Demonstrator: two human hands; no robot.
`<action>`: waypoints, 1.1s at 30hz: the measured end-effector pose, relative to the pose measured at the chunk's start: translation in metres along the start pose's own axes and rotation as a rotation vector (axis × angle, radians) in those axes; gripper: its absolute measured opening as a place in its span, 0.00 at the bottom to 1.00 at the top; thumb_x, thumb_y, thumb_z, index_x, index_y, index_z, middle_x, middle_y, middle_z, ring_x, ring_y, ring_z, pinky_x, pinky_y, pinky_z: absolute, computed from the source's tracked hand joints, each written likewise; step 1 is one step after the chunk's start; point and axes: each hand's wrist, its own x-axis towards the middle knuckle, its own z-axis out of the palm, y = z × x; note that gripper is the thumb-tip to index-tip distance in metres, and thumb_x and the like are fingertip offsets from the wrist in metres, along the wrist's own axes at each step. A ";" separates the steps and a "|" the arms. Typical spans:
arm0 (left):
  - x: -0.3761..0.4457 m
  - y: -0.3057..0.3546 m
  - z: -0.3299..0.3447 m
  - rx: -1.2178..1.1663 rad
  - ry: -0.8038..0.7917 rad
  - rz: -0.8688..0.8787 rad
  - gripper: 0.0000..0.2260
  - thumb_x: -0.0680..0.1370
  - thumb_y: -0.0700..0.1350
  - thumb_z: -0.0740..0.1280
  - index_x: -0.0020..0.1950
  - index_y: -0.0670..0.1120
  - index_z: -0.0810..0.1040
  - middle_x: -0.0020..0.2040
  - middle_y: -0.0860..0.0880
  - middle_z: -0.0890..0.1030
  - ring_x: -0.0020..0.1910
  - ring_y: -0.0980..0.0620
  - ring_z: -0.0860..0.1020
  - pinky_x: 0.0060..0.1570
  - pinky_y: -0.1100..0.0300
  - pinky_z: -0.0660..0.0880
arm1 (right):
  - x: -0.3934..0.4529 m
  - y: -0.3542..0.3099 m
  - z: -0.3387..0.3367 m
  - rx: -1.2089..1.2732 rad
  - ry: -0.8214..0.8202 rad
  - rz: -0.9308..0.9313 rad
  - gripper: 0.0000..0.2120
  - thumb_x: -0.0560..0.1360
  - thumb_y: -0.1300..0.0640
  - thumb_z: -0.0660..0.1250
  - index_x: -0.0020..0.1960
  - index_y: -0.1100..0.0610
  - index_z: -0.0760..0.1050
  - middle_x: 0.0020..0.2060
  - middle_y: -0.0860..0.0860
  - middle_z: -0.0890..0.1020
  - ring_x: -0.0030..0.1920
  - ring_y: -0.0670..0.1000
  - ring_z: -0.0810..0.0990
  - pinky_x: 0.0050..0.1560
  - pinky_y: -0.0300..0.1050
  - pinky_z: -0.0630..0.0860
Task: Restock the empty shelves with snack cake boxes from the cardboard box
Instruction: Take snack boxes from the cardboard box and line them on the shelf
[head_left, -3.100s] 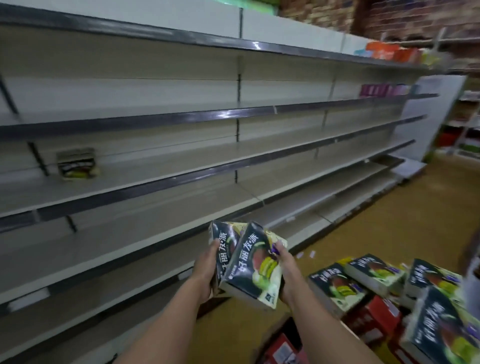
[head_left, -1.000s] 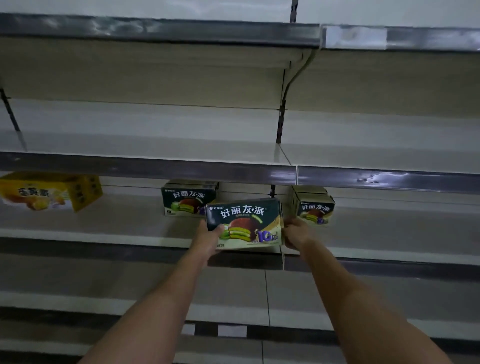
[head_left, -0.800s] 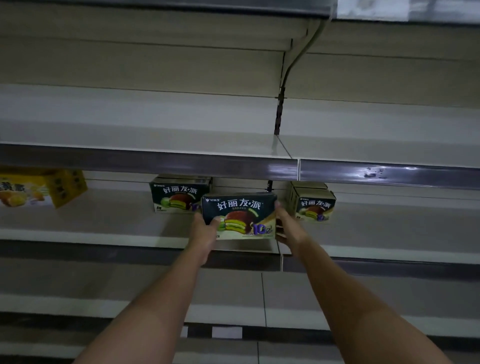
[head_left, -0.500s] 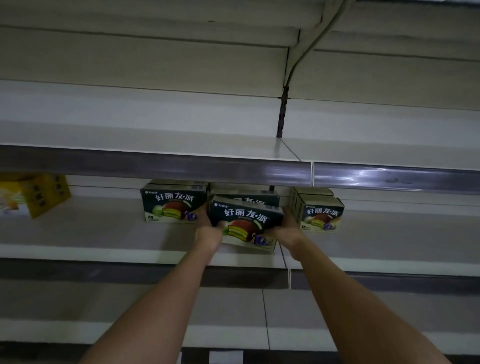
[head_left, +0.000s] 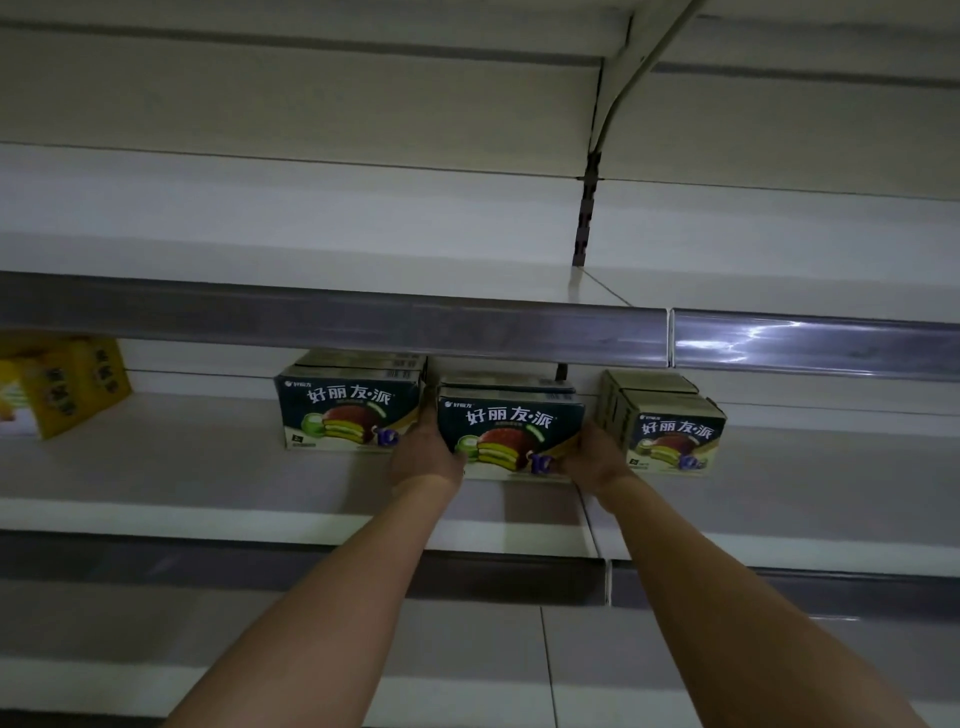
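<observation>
While both of my hands are at the shelf, this is how I read the progress.

Box in hand: my left hand (head_left: 423, 457) and my right hand (head_left: 595, 457) press the two short ends of one dark green snack cake box (head_left: 511, 431), fingers curled around its edges. It sits on the middle shelf (head_left: 208, 467), front face toward me, and another box of the same kind seems to stand directly behind it.

Done so far: a left group of the same boxes (head_left: 350, 410) stands just beside my left hand, and a right group (head_left: 670, 434) just beside my right hand, so this box fills the gap between them.

Left to do: I judge that only a small part is finished. The upper shelf (head_left: 311, 260) and the lower shelf (head_left: 156, 649) show no stock, and most of the middle shelf is bare.

Other stock: a yellow box (head_left: 67, 384) lies tilted at the far left.

Supply: the cardboard box is not in view, so I cannot tell how many remain.
</observation>
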 end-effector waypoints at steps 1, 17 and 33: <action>0.002 0.003 0.003 -0.011 0.012 -0.023 0.30 0.76 0.44 0.68 0.76 0.50 0.59 0.64 0.43 0.76 0.60 0.41 0.77 0.55 0.49 0.75 | 0.003 0.001 0.002 0.000 0.010 -0.005 0.23 0.73 0.68 0.68 0.67 0.61 0.69 0.61 0.57 0.77 0.65 0.57 0.73 0.65 0.50 0.71; 0.062 0.012 0.045 -0.666 -0.025 -0.187 0.33 0.73 0.33 0.64 0.76 0.50 0.60 0.65 0.42 0.75 0.59 0.40 0.76 0.51 0.52 0.77 | 0.055 0.006 0.013 0.209 0.017 0.067 0.18 0.75 0.63 0.68 0.64 0.58 0.73 0.58 0.54 0.78 0.60 0.56 0.76 0.64 0.56 0.72; 0.018 0.042 0.052 -0.657 0.304 -0.229 0.17 0.73 0.32 0.63 0.62 0.36 0.67 0.63 0.37 0.71 0.59 0.38 0.72 0.58 0.51 0.71 | 0.038 -0.004 -0.005 -0.069 0.847 -0.199 0.09 0.77 0.58 0.62 0.44 0.64 0.75 0.42 0.61 0.79 0.44 0.61 0.78 0.40 0.47 0.68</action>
